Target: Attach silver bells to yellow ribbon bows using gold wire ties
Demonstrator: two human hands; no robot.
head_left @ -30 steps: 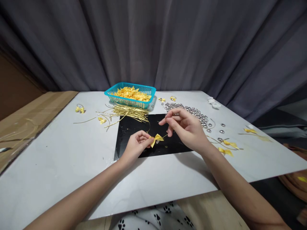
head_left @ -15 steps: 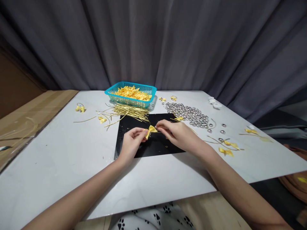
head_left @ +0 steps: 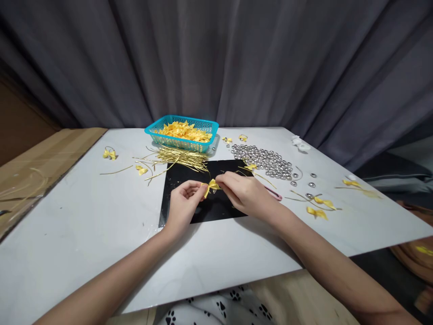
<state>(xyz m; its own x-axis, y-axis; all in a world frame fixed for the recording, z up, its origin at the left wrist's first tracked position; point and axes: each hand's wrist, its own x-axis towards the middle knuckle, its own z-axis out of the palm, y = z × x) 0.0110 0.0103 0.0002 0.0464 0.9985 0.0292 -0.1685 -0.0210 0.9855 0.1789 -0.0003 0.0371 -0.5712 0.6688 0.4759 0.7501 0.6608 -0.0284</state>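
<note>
A small yellow ribbon bow (head_left: 211, 185) is held between both hands above the black mat (head_left: 216, 208). My left hand (head_left: 183, 204) pinches its left side with thumb and forefinger. My right hand (head_left: 244, 192) pinches its right side, fingers curled close to the bow. A thin gold wire seems to run from the bow under my right fingers, too fine to follow.
A teal basket (head_left: 158, 132) of yellow bows stands at the back, a heap of gold wire ties (head_left: 181, 156) in front of it. Several silver beads (head_left: 267, 159) lie to the right. Loose bows (head_left: 317, 212) are scattered on the white table (head_left: 84, 225); cardboard (head_left: 37, 158) lies left.
My right hand came down from a raised, spread pose and closed on the bow's right side. Both hands with the bow shifted slightly away from me over the mat.
</note>
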